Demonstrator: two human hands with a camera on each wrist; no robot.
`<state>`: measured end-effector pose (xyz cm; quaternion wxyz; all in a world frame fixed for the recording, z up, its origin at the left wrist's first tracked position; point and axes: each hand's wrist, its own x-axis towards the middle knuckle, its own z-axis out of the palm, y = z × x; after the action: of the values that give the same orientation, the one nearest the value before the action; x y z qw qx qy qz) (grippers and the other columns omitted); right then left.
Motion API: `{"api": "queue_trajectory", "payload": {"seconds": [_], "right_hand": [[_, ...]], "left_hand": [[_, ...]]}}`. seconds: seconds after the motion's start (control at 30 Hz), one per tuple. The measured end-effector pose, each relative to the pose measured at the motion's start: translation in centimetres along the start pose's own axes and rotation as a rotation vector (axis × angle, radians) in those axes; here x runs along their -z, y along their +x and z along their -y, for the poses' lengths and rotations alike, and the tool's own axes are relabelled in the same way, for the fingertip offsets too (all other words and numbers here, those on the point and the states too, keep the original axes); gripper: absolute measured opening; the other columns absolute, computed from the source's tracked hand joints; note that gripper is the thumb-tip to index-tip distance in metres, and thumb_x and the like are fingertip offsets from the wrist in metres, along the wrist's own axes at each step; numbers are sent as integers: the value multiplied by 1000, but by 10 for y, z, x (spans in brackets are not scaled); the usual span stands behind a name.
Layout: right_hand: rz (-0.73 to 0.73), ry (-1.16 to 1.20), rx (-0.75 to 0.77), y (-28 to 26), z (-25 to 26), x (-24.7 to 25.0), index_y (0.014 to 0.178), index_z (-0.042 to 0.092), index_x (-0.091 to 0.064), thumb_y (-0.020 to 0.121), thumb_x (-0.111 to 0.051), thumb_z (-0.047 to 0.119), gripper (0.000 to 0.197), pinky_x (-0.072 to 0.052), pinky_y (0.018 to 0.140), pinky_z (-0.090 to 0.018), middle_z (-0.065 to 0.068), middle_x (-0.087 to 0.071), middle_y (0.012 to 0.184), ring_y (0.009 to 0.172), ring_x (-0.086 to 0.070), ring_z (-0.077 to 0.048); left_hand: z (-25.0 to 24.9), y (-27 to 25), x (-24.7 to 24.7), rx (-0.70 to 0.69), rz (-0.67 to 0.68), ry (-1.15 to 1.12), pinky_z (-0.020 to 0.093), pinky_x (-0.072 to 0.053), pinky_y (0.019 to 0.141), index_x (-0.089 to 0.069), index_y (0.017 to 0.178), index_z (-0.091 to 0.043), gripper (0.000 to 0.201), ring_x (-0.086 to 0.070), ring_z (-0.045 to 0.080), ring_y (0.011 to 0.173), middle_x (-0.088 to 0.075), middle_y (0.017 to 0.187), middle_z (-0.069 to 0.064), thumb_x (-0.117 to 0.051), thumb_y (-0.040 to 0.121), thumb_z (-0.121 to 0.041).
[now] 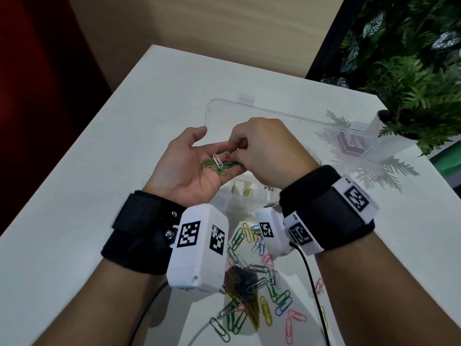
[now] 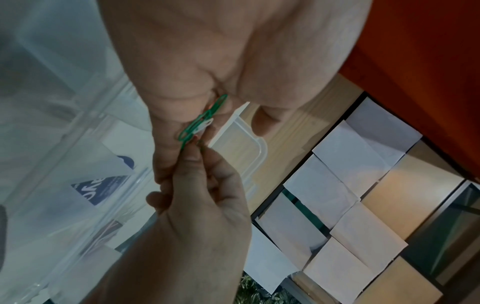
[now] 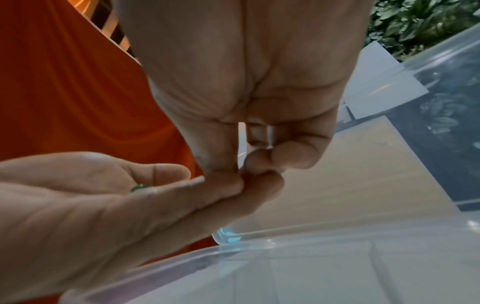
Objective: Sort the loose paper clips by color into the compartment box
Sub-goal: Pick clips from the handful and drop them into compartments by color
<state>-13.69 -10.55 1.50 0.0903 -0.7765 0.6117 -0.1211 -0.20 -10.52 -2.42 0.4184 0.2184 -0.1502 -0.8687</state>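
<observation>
My left hand [image 1: 209,148] lies palm up above the clear compartment box [image 1: 249,199], fingers relaxed. In the palm sit several green paper clips [image 1: 214,166] with a white clip [image 1: 217,159] and a red one [image 1: 227,158]. My right hand [image 1: 235,156] reaches over the palm and pinches one clip of that bunch between thumb and fingertips; its colour is hidden at the pinch. The left wrist view shows the bunch [image 2: 200,121] edge-on with the right hand [image 2: 193,150] at its end. The loose pile of mixed clips [image 1: 259,283] lies near me, between my wrists.
The box's clear lid [image 1: 274,113] stands open behind the hands. Yellow clips [image 1: 239,189] lie in a near compartment. A potted plant [image 1: 399,131] stands at the right, with a small red and black object [image 1: 349,143] beside it. A black cable [image 1: 309,283] crosses the pile.
</observation>
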Motion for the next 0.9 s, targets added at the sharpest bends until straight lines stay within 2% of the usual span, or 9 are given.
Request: {"api": "queue_trajectory", "payload": {"seconds": [0.07, 0.13, 0.23, 0.33, 0.43, 0.57, 0.67, 0.77, 0.9], "right_hand": [[-36, 51, 10, -1, -2, 2, 83, 21, -65, 84, -63, 17, 4, -34, 57, -13, 4, -62, 88, 77, -52, -12], [-112, 139, 41, -5, -2, 6, 81, 19, -64, 82, -63, 15, 4, -34, 56, -10, 6, -64, 82, 68, -50, -4], [-45, 163, 102, -10, 3, 10, 89, 22, -66, 82, -62, 13, 11, -36, 57, -13, 5, -63, 79, 63, -49, 0], [114, -9, 134, -12, 9, 12, 98, 27, -71, 85, -58, 15, 22, -41, 67, -24, 8, -60, 85, 78, -53, -9], [187, -90, 115, -10, 13, 13, 100, 26, -73, 85, -57, 14, 25, -45, 69, -28, 1, -65, 88, 84, -58, -16], [226, -141, 90, -5, 18, 16, 97, 22, -73, 82, -61, 16, 20, -52, 71, -31, -3, -70, 87, 84, -62, -20], [219, -143, 77, -2, 20, 18, 95, 18, -72, 82, -63, 16, 16, -52, 69, -31, -4, -69, 86, 82, -62, -21], [212, -165, 82, -2, 22, 17, 95, 16, -71, 82, -60, 15, 16, -50, 67, -30, -6, -69, 86, 83, -62, -23], [237, -181, 82, -1, 22, 16, 97, 18, -71, 85, -61, 19, 16, -48, 68, -29, -6, -68, 88, 85, -62, -23]], "left_hand": [[-1, 1, 2, -4, -6, 12, 51, -51, 88, -47, 123, 20, 61, -48, 40, 127, -53, 127, 35, -34, 96, -33], [-3, 1, 3, -21, -15, 9, 52, -51, 88, -48, 123, 19, 60, -58, 43, 113, -54, 125, 36, -35, 96, -33], [-4, 0, 3, -41, -16, -14, 48, -57, 78, -56, 104, 18, 52, -68, 38, 81, -64, 98, 31, -36, 95, -29], [-4, -2, 3, -7, 37, -15, 40, -59, 71, -63, 89, 18, 50, -66, 34, 65, -63, 80, 27, -39, 85, -25], [-3, -1, 4, -4, 47, 9, 39, -56, 76, -66, 84, 17, 50, -64, 32, 64, -62, 75, 22, -40, 79, -25], [-1, 2, 6, 4, 31, 32, 49, -49, 87, -60, 96, 15, 47, -57, 32, 83, -57, 88, 18, -41, 78, -24], [-1, 1, 4, 5, 50, 26, 53, -51, 85, -64, 88, 16, 46, -58, 34, 88, -59, 87, 19, -41, 78, -23], [-1, -1, 2, 5, 57, 22, 52, -54, 81, -64, 85, 16, 45, -60, 34, 85, -61, 81, 19, -40, 79, -22], [-3, -1, 4, 20, 45, 18, 51, -57, 76, -66, 85, 18, 48, -66, 35, 76, -62, 84, 21, -40, 79, -22]]}}
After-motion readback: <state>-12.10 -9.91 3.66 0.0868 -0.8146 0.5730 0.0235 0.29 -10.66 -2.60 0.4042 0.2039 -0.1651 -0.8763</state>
